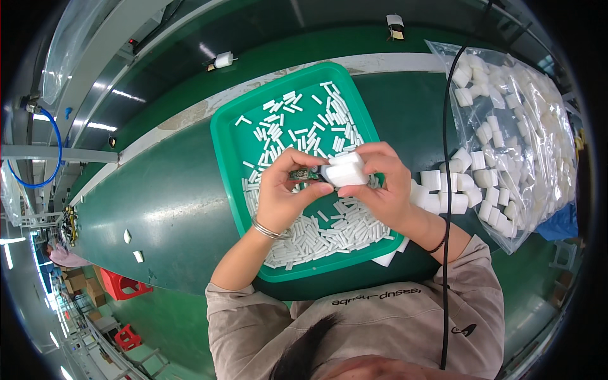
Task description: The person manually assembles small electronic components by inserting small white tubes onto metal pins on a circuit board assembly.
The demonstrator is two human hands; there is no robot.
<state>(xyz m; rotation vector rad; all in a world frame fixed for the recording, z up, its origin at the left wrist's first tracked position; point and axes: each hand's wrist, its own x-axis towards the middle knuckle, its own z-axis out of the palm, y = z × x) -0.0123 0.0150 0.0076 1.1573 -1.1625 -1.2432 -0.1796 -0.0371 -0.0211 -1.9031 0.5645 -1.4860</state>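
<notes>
My left hand (283,190) pinches a small green circuit board (305,173) over the green tray (229,136). My right hand (380,183) grips a white plastic housing (345,170), and the board's end meets the housing between my two hands. Many small white plastic sticks (310,130) lie loose in the tray beneath them. A metal bangle sits on my left wrist and a dark band on my right.
A clear plastic bag (516,120) of white housings lies at the right, with several spilled housings (446,190) beside the tray. A black cable (445,190) hangs down across them. The tray rests on a green conveyor belt (158,202). Red stools stand on the floor at lower left.
</notes>
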